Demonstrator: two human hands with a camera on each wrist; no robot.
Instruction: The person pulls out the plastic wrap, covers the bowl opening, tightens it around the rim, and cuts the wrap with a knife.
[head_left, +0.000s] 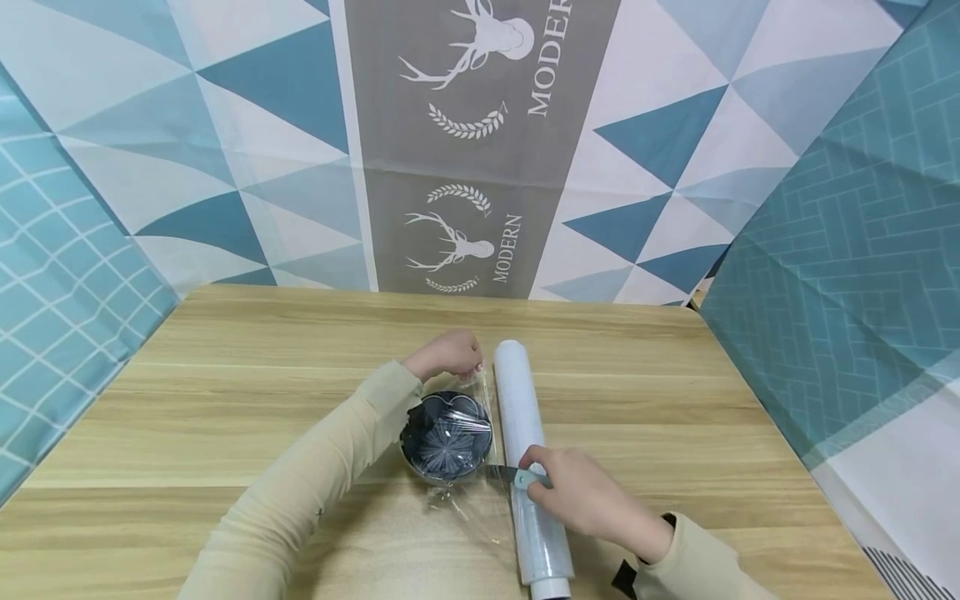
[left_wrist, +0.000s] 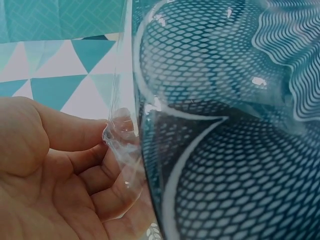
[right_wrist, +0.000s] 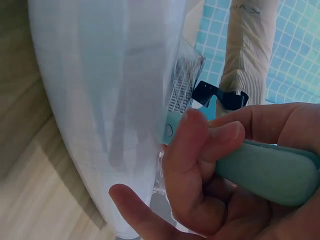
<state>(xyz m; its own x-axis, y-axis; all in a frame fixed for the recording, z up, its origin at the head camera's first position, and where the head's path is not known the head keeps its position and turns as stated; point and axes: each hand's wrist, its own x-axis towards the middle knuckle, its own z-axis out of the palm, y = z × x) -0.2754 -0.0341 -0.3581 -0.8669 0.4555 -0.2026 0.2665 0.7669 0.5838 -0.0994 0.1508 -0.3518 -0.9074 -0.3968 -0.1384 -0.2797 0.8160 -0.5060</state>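
A dark blue patterned bowl [head_left: 442,446] stands on the wooden table with clear cling film [head_left: 476,504] stretched over it. Beyond the bowl, my left hand [head_left: 453,352] pinches the film's far edge between thumb and fingers; the left wrist view shows the bunched film [left_wrist: 122,137] at the thumb tip. To the bowl's right lies a long roll of cling film [head_left: 517,392]. Over the roll, my right hand [head_left: 581,492] grips the pale teal handle of a knife [right_wrist: 270,172]. Its dark blade [head_left: 501,473] points left to the film between roll and bowl.
The wooden table [head_left: 225,375] reaches back to a patterned cloth wall [head_left: 442,150]. Teal tiled-pattern sheets hang at the left [head_left: 60,275] and right [head_left: 862,250]. The left sleeve [head_left: 322,475] crosses the table in front of the bowl.
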